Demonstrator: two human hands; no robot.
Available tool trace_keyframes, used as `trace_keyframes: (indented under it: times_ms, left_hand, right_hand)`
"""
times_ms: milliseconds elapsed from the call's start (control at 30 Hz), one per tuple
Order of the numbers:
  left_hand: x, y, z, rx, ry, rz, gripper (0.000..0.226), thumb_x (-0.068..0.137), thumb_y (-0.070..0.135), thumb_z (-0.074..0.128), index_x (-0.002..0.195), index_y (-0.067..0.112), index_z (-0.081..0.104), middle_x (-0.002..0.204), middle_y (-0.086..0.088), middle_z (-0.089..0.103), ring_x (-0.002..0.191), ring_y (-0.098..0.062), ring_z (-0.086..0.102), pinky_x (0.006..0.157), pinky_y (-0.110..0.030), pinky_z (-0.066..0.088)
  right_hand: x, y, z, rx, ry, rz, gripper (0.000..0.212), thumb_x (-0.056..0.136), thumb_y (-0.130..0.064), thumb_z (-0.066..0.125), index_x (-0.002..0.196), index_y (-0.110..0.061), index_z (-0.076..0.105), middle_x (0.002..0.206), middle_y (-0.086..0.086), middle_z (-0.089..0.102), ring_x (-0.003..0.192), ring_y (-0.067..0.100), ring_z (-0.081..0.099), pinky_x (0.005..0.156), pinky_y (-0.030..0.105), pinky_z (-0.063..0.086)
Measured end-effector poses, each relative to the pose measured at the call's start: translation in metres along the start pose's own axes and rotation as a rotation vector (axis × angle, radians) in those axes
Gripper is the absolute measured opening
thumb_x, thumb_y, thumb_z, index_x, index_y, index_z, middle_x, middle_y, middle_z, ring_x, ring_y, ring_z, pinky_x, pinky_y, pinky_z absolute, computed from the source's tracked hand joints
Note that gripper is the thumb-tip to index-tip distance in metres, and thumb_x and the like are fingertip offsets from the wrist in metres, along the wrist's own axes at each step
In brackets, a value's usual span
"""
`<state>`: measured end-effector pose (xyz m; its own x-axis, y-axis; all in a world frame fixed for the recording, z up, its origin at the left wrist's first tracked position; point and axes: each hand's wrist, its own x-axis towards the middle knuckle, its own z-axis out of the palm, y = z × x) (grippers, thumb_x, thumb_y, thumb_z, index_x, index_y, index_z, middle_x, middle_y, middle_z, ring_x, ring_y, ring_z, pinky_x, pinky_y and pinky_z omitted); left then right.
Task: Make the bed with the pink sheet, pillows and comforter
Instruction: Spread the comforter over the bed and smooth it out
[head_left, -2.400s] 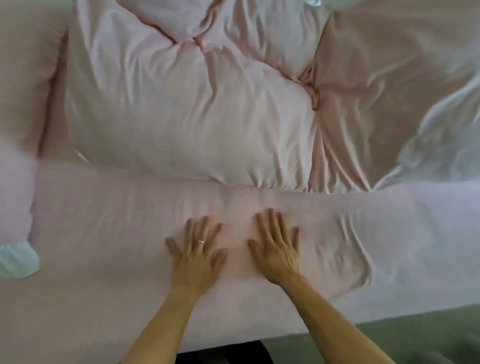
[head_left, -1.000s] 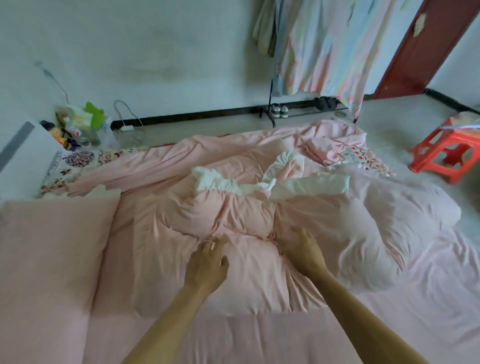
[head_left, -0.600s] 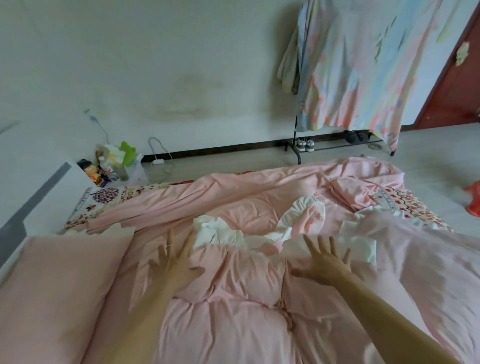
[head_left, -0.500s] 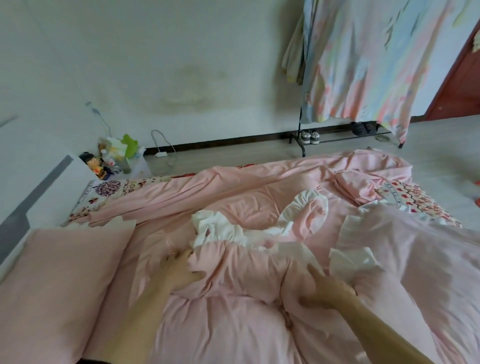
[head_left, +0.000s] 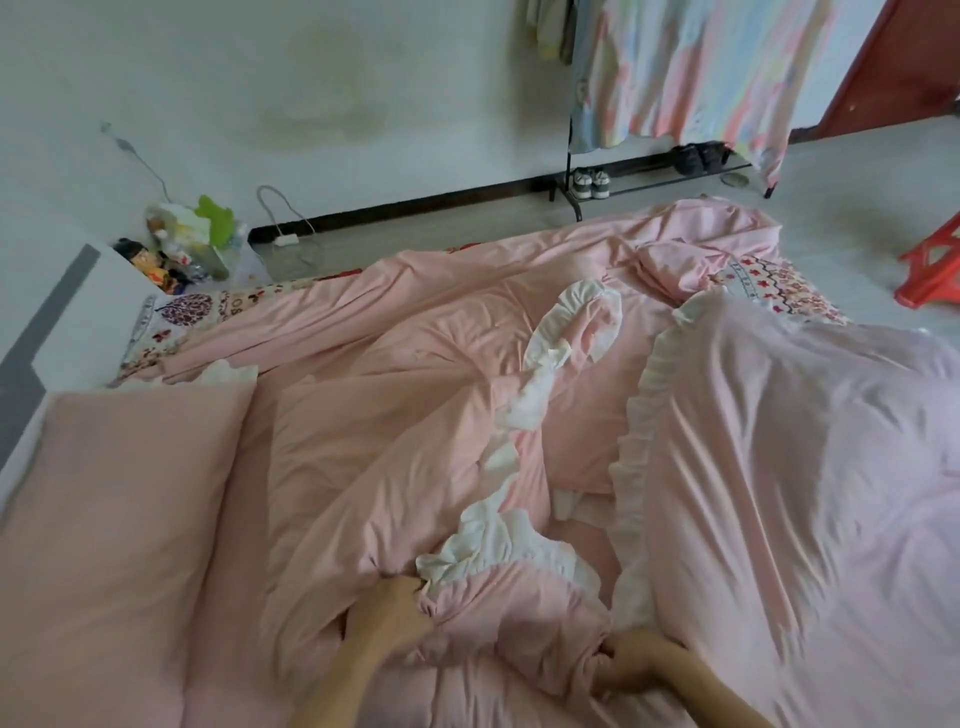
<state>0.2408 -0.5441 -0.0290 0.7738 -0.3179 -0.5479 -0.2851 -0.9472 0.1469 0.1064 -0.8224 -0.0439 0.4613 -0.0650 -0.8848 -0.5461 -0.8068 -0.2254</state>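
A pink comforter (head_left: 415, 415) with a white frilled edge lies crumpled over the middle of the bed. My left hand (head_left: 387, 616) grips a bunch of its fabric by the frill near the front. My right hand (head_left: 631, 662) grips another bunch a little to the right. A flat pink pillow (head_left: 119, 519) lies at the left. A puffed part of the comforter, or a frilled pillow (head_left: 810, 493), bulges at the right. Pink sheet (head_left: 691, 249) is rumpled at the far end over a flowered mattress (head_left: 779, 280).
A white bedside unit (head_left: 78, 312) stands at the left with toys and bags (head_left: 182, 239) behind it. A clothes rack (head_left: 675, 78) with hanging laundry and shoes is by the far wall. A red plastic stool (head_left: 935, 270) stands at the right.
Both hands went from flat on the sheet to reaching over the comforter, took hold of its frilled edge and have drawn it toward me.
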Motion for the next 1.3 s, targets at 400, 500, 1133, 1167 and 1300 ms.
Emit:
trace_keyframes:
  times_ms: [400,500,1133,1167,1300]
  left_hand:
    - [-0.198,-0.131,0.053,-0.244,-0.48,0.003,0.029,0.07,0.033,0.078,0.093,0.018,0.067,0.089,0.008,0.052,0.09,-0.018,0.044,0.072,-0.022,0.038]
    - [-0.227,-0.18,0.046,-0.412,-0.481,-0.09,0.015,0.078,0.035,0.072,0.084,0.022,0.067,0.088,0.004,0.066,0.074,-0.008,0.052,0.057,-0.016,0.039]
    - [-0.239,-0.143,-0.01,-0.657,-0.263,0.001,0.049,0.08,0.02,0.073,0.125,0.014,0.054,0.127,-0.014,0.06,0.11,-0.027,0.06,0.091,-0.032,0.049]
    - [-0.243,-0.146,-0.007,-0.638,-0.243,0.003,0.054,0.081,0.017,0.072,0.131,0.014,0.052,0.131,-0.012,0.059,0.111,-0.026,0.059,0.088,-0.029,0.047]
    - [-0.272,-0.157,0.002,-0.438,-0.207,0.046,0.068,0.082,0.013,0.069,0.143,0.021,0.042,0.139,-0.008,0.053,0.122,-0.026,0.053,0.094,-0.028,0.043]
  right_hand:
    - [-0.028,-0.226,-0.014,1.261,0.462,-0.203,0.124,0.047,-0.067,0.088,0.145,-0.016,0.032,0.129,0.005,0.059,0.109,0.029,0.062,0.085,0.044,0.055]
    - [-0.047,-0.266,0.042,1.076,0.535,-0.277,0.096,0.058,-0.027,0.083,0.14,-0.003,0.039,0.112,0.012,0.065,0.1,0.031,0.063,0.071,0.034,0.052]
    - [-0.16,-0.209,0.179,0.431,-0.214,-0.32,0.043,0.066,-0.021,0.073,0.108,-0.029,0.075,0.107,-0.003,0.072,0.095,0.013,0.063,0.084,0.029,0.048]
    - [-0.161,-0.205,0.171,0.56,-0.181,-0.305,0.044,0.065,-0.032,0.074,0.108,-0.026,0.075,0.11,0.001,0.072,0.096,0.016,0.063,0.084,0.032,0.047]
    - [-0.134,-0.217,0.134,0.886,0.171,-0.249,0.086,0.071,-0.071,0.068,0.137,-0.021,0.046,0.142,0.006,0.047,0.121,0.03,0.053,0.096,0.051,0.047]
